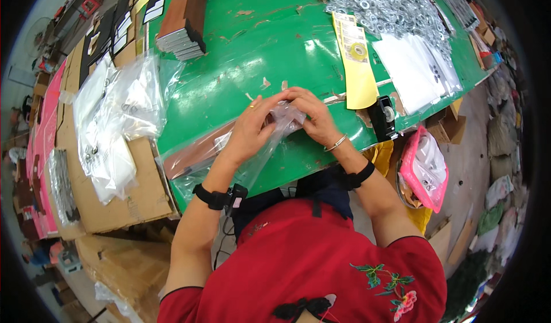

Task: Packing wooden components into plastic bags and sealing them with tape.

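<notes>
A clear plastic bag (251, 161) lies at the near edge of the green table, with a long brown wood-look strip (198, 151) inside it. A small white label shows on the strip. My left hand (252, 129) is closed on the bag near its right end, thumb and fingers bent. Opposite it, my right hand (314, 115) pinches the same bunched end, and the fingertips of both hands nearly meet above it. Exactly how the plastic folds between the fingers is hidden.
Stacked brown strips (186, 21) stand at the far left. Clear bags (120, 113) lie on cardboard (129, 194) to the left. Rightward are yellow label sheets (359, 84), a tape roll (359, 51), white bags (410, 73), heaped metal rings (379, 4), a black tool (381, 119) and a pink basket (408, 165).
</notes>
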Demonstrator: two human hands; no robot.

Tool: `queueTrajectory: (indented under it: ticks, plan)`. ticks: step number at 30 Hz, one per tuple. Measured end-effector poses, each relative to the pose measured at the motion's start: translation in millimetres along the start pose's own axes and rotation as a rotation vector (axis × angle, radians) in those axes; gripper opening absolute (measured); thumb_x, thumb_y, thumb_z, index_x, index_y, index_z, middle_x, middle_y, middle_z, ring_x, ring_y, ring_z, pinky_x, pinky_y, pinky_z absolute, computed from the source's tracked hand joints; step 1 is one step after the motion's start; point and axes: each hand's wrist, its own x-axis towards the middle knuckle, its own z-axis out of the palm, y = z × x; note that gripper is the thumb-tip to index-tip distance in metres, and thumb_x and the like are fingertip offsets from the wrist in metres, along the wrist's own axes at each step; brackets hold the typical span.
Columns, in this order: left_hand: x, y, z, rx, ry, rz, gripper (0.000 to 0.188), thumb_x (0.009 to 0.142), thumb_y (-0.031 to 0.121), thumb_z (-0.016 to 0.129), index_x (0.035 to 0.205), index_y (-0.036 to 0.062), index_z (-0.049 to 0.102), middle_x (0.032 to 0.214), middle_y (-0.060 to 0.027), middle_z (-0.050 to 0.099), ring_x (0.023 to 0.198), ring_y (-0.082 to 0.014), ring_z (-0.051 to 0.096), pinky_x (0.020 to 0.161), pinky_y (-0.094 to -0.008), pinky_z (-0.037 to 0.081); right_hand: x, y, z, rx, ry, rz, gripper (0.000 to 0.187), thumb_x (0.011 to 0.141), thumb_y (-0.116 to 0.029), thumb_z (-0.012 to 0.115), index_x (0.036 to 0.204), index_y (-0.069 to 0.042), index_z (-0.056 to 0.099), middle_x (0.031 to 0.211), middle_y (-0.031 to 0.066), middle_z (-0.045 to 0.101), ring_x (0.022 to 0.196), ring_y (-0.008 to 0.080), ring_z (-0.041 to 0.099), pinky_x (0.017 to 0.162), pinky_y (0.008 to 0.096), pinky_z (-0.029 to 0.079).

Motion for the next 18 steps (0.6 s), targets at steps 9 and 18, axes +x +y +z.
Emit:
queueTrajectory:
  ticks: [9, 18]
  plan:
    - [-141, 85, -56, 0.423, -0.028, -0.218, 0.102, 0.072, 0.029, 0.082, 0.155, 0.0060, 0.027, 0.158, -0.0146, 0.033, 0.147, -0.0362, 0.028, 0.120, -0.0512, 0.018, 8, -5, -4, -0.036, 0.024, 0.005, 0.033, 0.075, 0.005, 0.067, 0.107, 0.000, 0.065, 0.123, 0.0087, 0.066, 0.120, 0.0304, 0.056, 0.102, 0.0387, 0.045]
    - [-223, 39, -49, 0.790, 0.183, -0.400, 0.089, 0.070, 0.026, 0.080, 0.151, 0.0231, 0.042, 0.163, -0.0119, 0.023, 0.150, -0.0356, 0.020, 0.119, -0.0549, 0.018, 7, 2, -7, -0.021, -0.003, -0.010, 0.037, 0.079, 0.000, 0.069, 0.115, -0.002, 0.066, 0.122, 0.0105, 0.065, 0.118, 0.0317, 0.056, 0.102, 0.0393, 0.044]
